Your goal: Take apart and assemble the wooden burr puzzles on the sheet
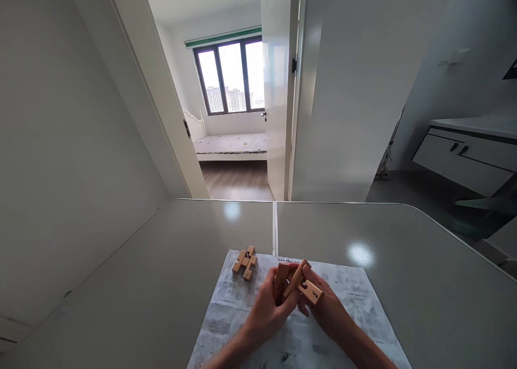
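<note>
Left hand (266, 311) and right hand (329, 310) clamp their grips on wooden bars (299, 283): likely light, rigid, best pinched endwise.

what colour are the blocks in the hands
Light tan wood; the blocks sit between the left hand and right hand, seen in the head view.

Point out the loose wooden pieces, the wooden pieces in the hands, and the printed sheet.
loose wooden pieces (245, 262): head view, on the middle of the cluster.
held wooden pieces (296, 279): head view, on the slanted bar.
printed sheet (226, 304): head view, on its bare left part.
</note>
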Demonstrator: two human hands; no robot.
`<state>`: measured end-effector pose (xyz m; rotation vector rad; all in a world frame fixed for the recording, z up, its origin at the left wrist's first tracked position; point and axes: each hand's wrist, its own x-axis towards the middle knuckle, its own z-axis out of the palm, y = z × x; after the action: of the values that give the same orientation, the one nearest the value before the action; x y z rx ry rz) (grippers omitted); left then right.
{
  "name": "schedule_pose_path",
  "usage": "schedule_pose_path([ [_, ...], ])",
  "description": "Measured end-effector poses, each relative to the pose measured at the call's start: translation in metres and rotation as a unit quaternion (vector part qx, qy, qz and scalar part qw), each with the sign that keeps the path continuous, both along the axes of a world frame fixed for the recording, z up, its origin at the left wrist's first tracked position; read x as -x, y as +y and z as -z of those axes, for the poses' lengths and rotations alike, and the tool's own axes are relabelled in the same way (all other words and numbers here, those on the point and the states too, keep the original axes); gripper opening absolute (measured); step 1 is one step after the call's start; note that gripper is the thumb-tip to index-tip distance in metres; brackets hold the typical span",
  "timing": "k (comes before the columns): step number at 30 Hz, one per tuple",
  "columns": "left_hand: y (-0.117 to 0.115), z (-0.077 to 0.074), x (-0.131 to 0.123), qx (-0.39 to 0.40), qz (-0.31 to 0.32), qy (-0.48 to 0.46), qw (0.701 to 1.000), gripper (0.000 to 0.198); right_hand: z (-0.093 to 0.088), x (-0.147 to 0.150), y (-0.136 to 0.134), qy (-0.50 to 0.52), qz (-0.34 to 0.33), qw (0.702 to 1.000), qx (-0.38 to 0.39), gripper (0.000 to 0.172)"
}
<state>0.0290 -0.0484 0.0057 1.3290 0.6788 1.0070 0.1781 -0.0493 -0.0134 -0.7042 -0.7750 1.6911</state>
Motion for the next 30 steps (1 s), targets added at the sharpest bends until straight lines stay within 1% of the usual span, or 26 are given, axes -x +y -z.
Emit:
schedule_pose_path([
  [3,-0.0008,-0.0003,0.0003,-0.004,-0.008,0.018,1.0,0.041,-0.0018,-0.0006,0.0001,-0.004,-0.001,1.0,0.003,0.047],
  [6,-0.0008,0.0018,0.0016,-0.014,-0.04,0.035,0.998,0.033,-0.0023,-0.0025,0.0006,0.001,-0.007,1.0,-0.006,0.048],
  [9,-0.0005,0.0044,0.0026,-0.018,-0.067,0.048,0.996,0.033,-0.0001,-0.0041,0.0014,0.011,-0.007,1.0,-0.003,0.046],
  [13,0.0005,0.0058,0.0029,-0.006,-0.063,0.048,0.997,0.036,0.0044,-0.0043,0.0024,0.007,-0.002,1.0,-0.011,0.042],
  [20,0.0013,0.0028,0.0037,0.018,-0.047,0.013,0.999,0.041,0.0026,-0.0036,0.0032,-0.068,0.001,0.997,-0.039,0.05],
  [23,0.0006,0.0009,0.0037,0.013,-0.071,0.015,0.997,0.043,0.0008,-0.0022,0.0029,-0.106,0.012,0.993,-0.042,0.052],
  [27,0.0013,0.0005,0.0038,-0.008,-0.127,0.032,0.991,0.038,0.0006,-0.0005,0.0028,-0.139,0.055,0.988,-0.029,0.055],
  [30,0.0032,0.0003,0.0043,-0.01,-0.144,0.048,0.988,0.037,0.001,0.0,0.0033,-0.144,0.059,0.987,-0.037,0.055],
])
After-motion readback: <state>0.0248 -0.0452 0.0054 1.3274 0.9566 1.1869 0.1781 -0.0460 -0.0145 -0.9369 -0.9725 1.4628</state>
